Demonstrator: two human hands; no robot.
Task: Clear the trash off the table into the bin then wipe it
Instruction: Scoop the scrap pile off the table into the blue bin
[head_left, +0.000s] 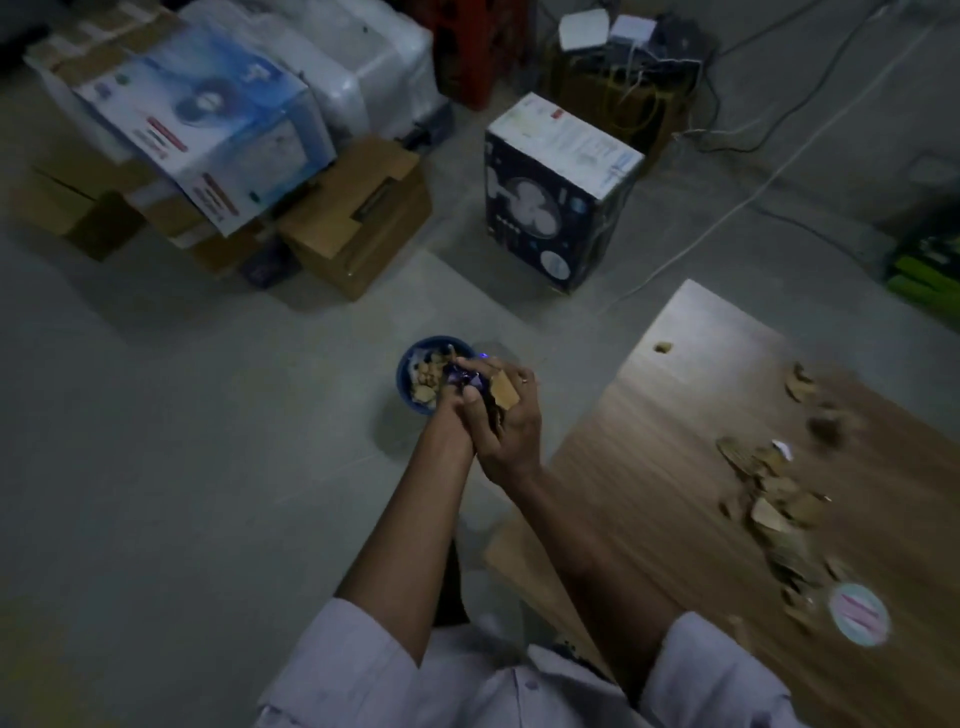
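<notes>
A small blue bin (407, 375) stands on the floor left of the wooden table (675, 415), partly filled with brown scraps. Both hands are pressed together just over the bin's right rim. My left hand (457, 410) and my right hand (511, 431) cup a bundle of trash (480, 384): a shiny purple wrapper and tan cardboard pieces. More torn cardboard scraps (774, 499) lie scattered along the table's right half, with one small scrap (663, 346) near the far left corner. A round white sticker (858, 614) sits by the near edge.
Cardboard boxes (358, 218) and a blue-white fan carton (208, 130) are piled at the back left. A dark fan box (561, 192) stands on the floor behind the bin. Cables (727, 218) run across the floor at the back right. Green items (924, 275) lie at the far right.
</notes>
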